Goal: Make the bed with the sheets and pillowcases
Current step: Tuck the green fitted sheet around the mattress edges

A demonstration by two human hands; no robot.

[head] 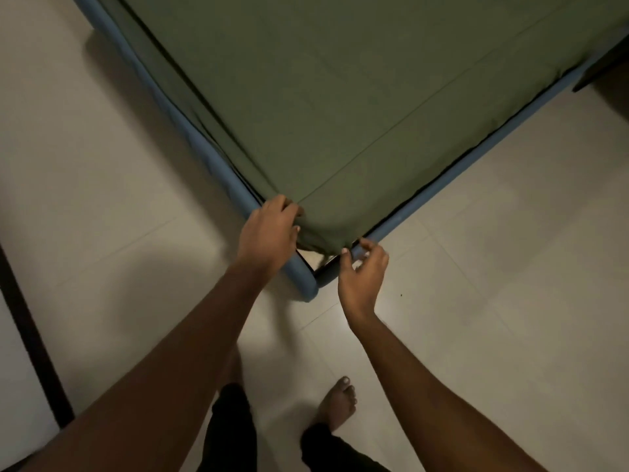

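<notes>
**Tucking the near corner of the sheet**

The green sheet lies spread flat over the mattress, covering the bed from the far edge down to the near corner, where it still bunches loosely above the blue bed frame. A pale patch of uncovered mattress shows just under that bunched corner, so the corner is judged not yet tucked.

The left hand rests on the left side of the corner, its fingers curled closed on a fold of sheet, apparently pinning the cloth so it does not slide while the other side is worked. The right hand hovers at the right side of the corner, just beside the frame; its fingers are narrowly parted, with the tips at the sheet's hem, and whether they actually pinch cloth cannot be told.

The likely next move is to draw the hem down and under the mattress. No pillowcases are in view.
</notes>
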